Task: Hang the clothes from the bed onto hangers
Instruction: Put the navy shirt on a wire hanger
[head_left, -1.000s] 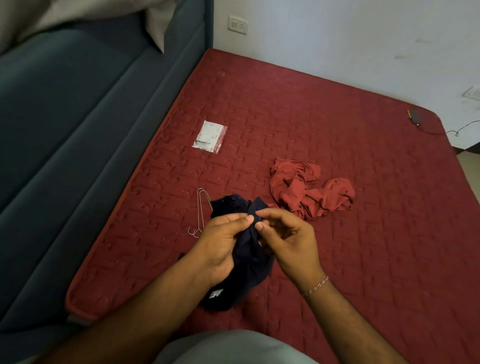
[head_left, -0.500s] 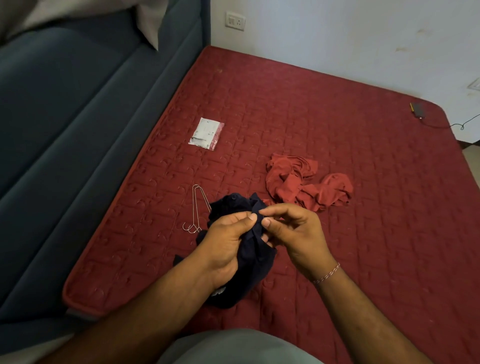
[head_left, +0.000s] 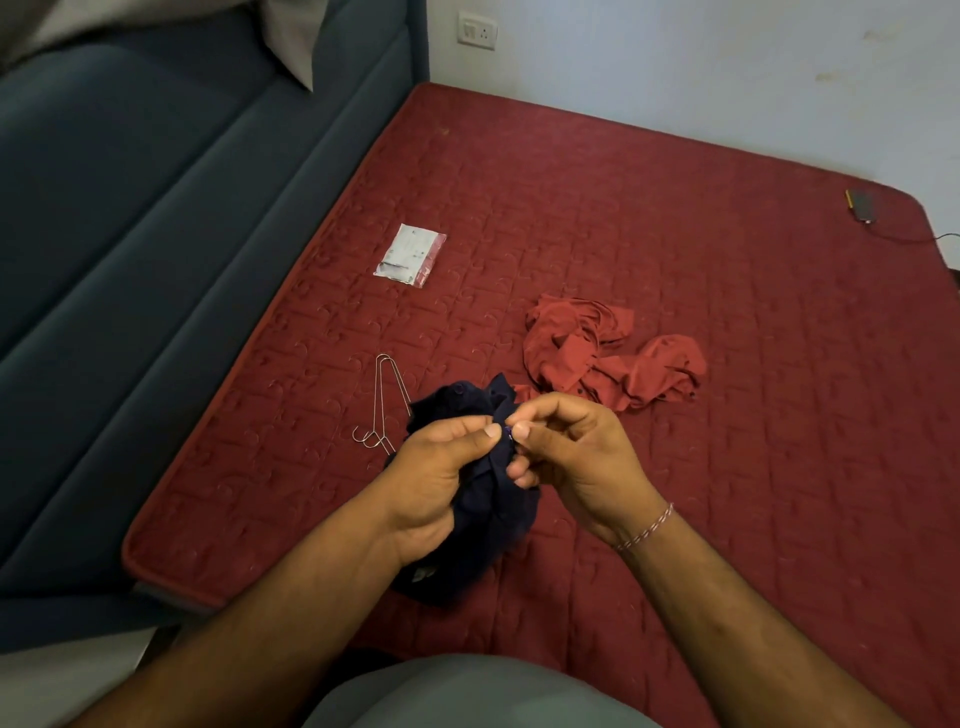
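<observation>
The dark navy garment (head_left: 483, 499) is bunched between both hands just above the near edge of the red mattress (head_left: 727, 364), its bulk hanging down toward the person. The left hand (head_left: 441, 473) curls round the cloth and the right hand (head_left: 571, 457) pinches a fold at its top, thumb tips almost touching. The wire hangers (head_left: 383, 402) lie just beside the garment on the left, long axis running away from the person, hooks nearest, so the left hand is closer. The red garment (head_left: 608, 358) lies crumpled beyond the right hand. Compared with a second ago, the pinch has tightened and little else has changed.
</observation>
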